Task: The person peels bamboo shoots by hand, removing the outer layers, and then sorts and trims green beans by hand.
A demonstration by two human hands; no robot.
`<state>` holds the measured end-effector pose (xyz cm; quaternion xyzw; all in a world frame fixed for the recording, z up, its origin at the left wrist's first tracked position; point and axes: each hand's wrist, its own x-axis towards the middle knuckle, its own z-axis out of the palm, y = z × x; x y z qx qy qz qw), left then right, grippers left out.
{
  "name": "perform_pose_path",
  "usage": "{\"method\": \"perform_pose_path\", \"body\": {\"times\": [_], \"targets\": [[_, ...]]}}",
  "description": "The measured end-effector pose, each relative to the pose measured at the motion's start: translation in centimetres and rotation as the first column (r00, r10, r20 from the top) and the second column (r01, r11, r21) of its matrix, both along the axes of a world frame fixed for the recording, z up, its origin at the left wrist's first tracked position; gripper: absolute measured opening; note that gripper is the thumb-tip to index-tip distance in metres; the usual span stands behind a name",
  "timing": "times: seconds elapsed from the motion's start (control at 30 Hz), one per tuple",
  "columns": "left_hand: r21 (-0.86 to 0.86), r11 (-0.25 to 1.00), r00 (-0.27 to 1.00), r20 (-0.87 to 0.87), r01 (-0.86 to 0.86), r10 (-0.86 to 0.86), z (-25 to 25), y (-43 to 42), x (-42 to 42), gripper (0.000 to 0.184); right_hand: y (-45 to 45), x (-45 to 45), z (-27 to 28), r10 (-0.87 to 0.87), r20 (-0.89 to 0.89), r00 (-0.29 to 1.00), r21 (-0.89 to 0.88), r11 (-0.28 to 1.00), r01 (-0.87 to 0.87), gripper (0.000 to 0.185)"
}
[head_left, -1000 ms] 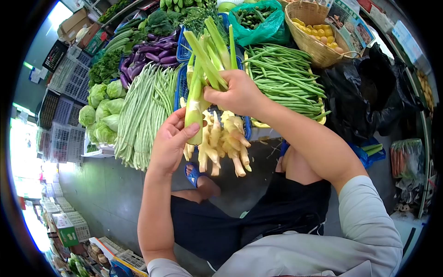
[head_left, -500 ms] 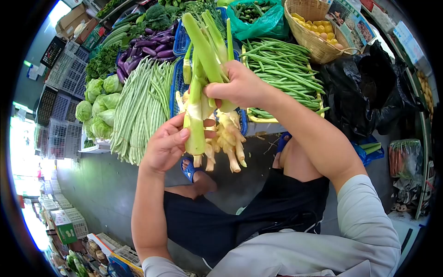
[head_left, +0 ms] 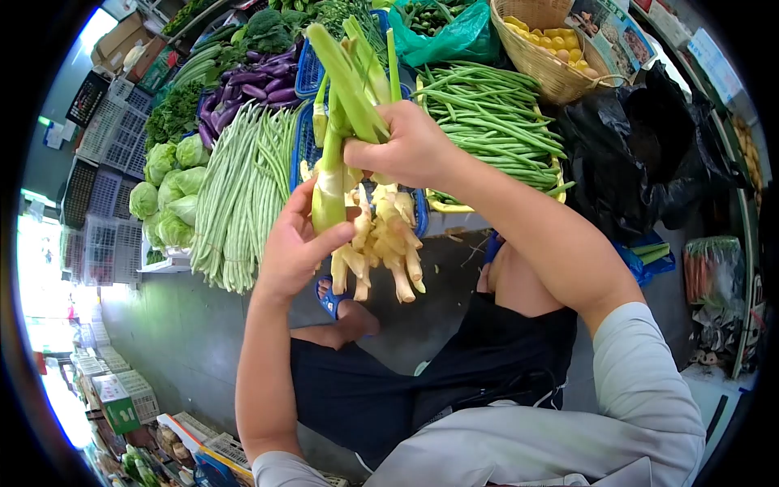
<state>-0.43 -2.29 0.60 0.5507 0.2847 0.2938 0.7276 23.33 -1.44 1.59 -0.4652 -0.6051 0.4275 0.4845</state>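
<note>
A thick pale-green stalk [head_left: 328,199] stands between my hands in the head view. My left hand [head_left: 302,243] is closed round its lower end, thumb in front. My right hand [head_left: 402,146] grips the green upper stems [head_left: 345,89] of the same stalk; its fingertips are partly hidden. Behind and below the hands, knobbly pale ginger [head_left: 385,239] hangs over the front of a blue basket [head_left: 302,146]. Long light-green beans [head_left: 243,195] lie left of the basket, and darker green beans [head_left: 487,134] fill a yellow-rimmed tray on its right.
Purple eggplants [head_left: 251,85] and round green cabbages [head_left: 174,191] sit at the left. A green plastic bag [head_left: 446,36] and a wicker basket [head_left: 535,65] with yellow items are at the back. Black plastic bags [head_left: 641,154] lie at the right, my legs below.
The stalk's lower end has risen and swung slightly left, with my left hand wrapping further round it. My right hand has shifted slightly left and up with the stems.
</note>
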Motion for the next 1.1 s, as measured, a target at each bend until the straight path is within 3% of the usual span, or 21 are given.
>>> {"method": "perform_pose_path", "body": {"times": [0.07, 0.1, 0.23, 0.3, 0.53, 0.8, 0.97, 1.1], "targets": [[0.245, 0.958, 0.945, -0.251, -0.147, 0.209, 0.2, -0.7, 1.0, 0.078, 0.3, 0.1, -0.5, -0.028, -0.037, 0.999, -0.005, 1.0, 0.028, 0.029], [0.291, 0.932, 0.937, -0.209, -0.215, 0.281, -0.2, -0.8, 1.4, 0.069, 0.3, 0.1, -0.5, -0.024, -0.034, 0.999, -0.008, 1.0, 0.024, 0.029], [0.326, 0.92, 0.929, -0.222, -0.215, 0.296, 0.4, -0.1, 1.3, 0.059, 0.4, 0.3, -0.4, -0.036, -0.06, 0.998, 0.003, 0.999, 0.036, 0.029], [0.248, 0.948, 0.951, -0.183, -0.201, 0.249, 0.5, 0.3, 0.8, 0.051, 0.5, 0.4, -0.6, -0.036, -0.058, 0.998, 0.017, 0.999, 0.037, 0.029], [0.138, 0.981, 0.981, -0.126, -0.133, 0.15, 0.0, 0.7, -0.6, 0.054, 1.0, 0.0, -1.0, -0.05, -0.048, 0.998, 0.027, 0.998, 0.051, 0.028], [-0.198, 0.98, 0.999, 0.044, 0.011, -0.002, 0.6, 0.6, -1.4, 0.046, 0.9, -0.2, -1.0, -0.132, 0.074, 0.989, 0.084, 0.989, 0.125, 0.034], [-0.142, 0.99, 1.0, 0.013, -0.011, 0.013, 0.7, 1.1, -1.2, 0.047, 0.3, -0.3, -0.3, -0.258, 0.186, 0.948, 0.171, 0.959, 0.228, 0.033], [-0.129, 0.992, 0.997, -0.079, 0.005, -0.015, 0.7, 1.2, -1.4, 0.049, 2.2, 1.5, -0.6, -0.362, 0.242, 0.9, 0.093, 0.932, 0.35, 0.034]]}}
